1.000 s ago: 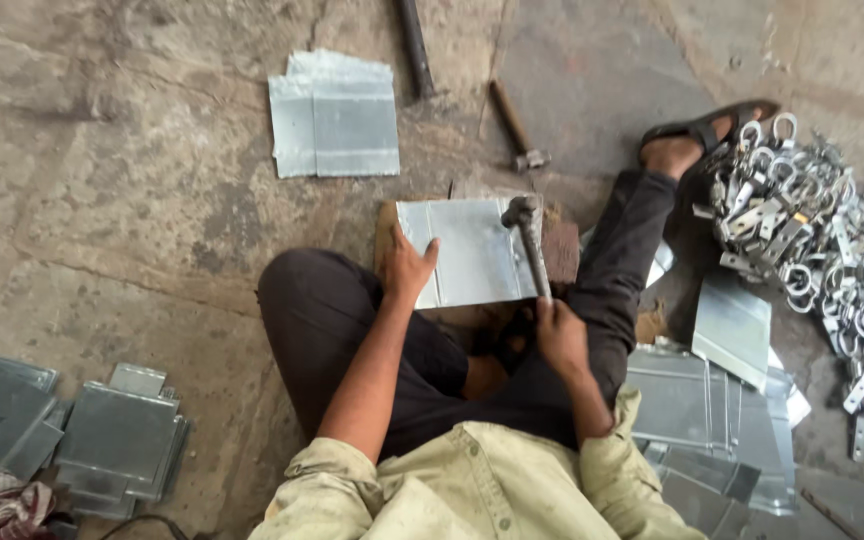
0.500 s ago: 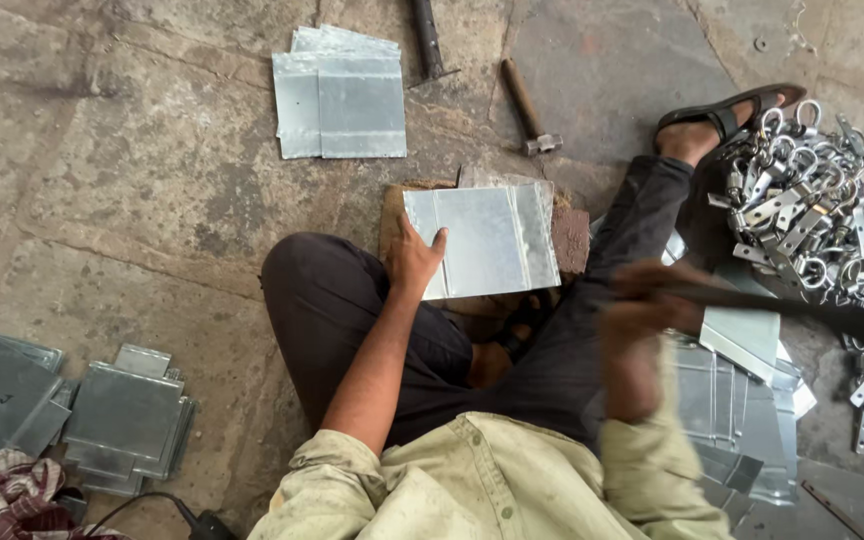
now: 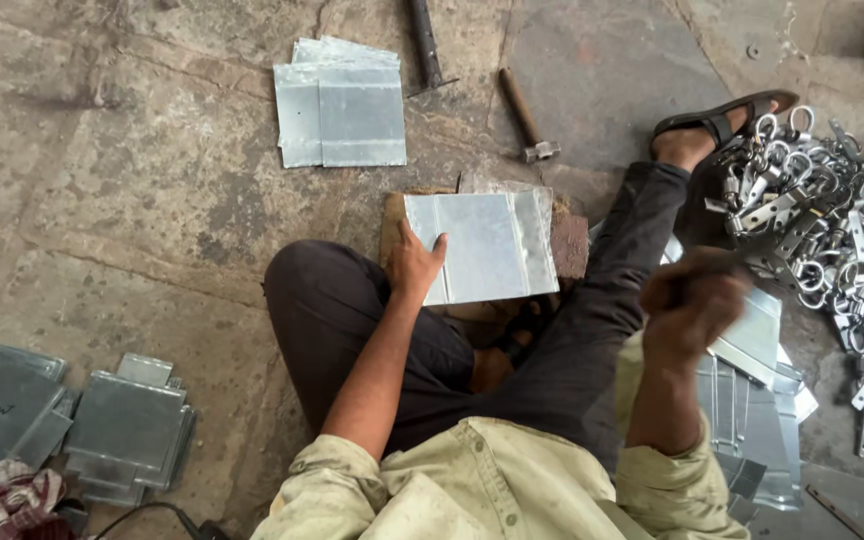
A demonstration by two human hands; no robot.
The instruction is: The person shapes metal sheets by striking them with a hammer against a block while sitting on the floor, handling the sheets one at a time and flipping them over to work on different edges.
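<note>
Flat grey rectangular sheet-metal plate (image 3: 487,245) with folded side strips, your left hand (image 3: 414,262) pressing it flat-palmed, fingers released, your right hand (image 3: 690,300) clenched, blurred.

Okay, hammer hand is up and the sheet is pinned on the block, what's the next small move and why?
Probably bring the right hand down for a strike on the metal sheet. That hand is raised and blurred, gripping a handle, while the left hand presses the sheet flat on the block, fingers at its left edge, away from the middle.

Metal workshop; stone floor (image 3: 132,200); sheet-metal stacks (image 3: 342,105); hammer (image 3: 524,115)
</note>
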